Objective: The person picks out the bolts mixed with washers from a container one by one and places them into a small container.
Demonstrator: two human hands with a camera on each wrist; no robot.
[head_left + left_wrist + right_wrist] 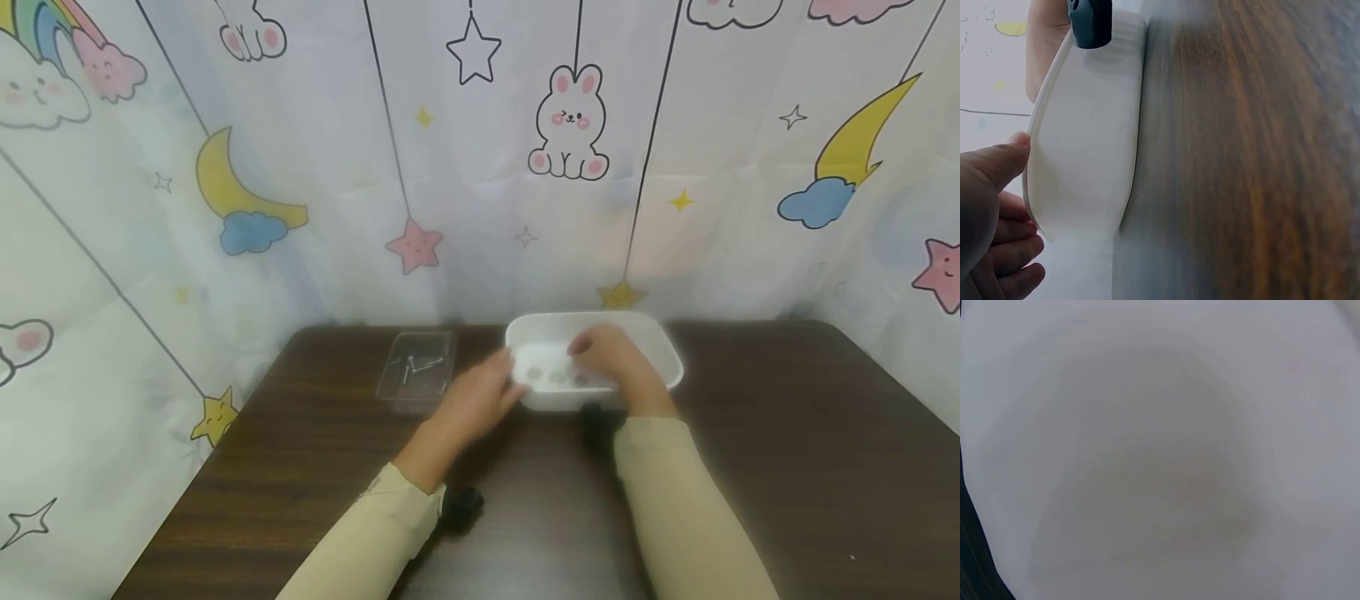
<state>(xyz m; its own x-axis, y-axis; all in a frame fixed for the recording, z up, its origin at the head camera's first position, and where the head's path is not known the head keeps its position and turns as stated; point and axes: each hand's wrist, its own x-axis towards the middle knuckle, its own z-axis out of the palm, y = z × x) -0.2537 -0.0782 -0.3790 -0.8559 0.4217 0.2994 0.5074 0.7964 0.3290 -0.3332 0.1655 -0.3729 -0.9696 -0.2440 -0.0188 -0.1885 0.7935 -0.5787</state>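
Note:
A white plastic basin (600, 400) stands on the table, and a row of small round greyish pieces (534, 374) lies inside it, too blurred to name. My left hand (480, 396) holds the basin's left end. In the left wrist view the thumb (1007, 161) presses on the rim and the fingers bend round the end of the white basin (1088, 144). Over the inside of the basin, my right hand (611, 354) points down with bent fingers; blur hides whether anything is between the fingertips. The right wrist view shows only a blurred, shadowed white surface (1160, 456).
Left of the basin stands a clear plastic box (390, 387) with a few metal screws (408, 369) in it. The dark wooden table (787, 467) ends at a patterned white curtain (480, 167) behind. Dark wrist mounts (461, 507) hang under both sleeves.

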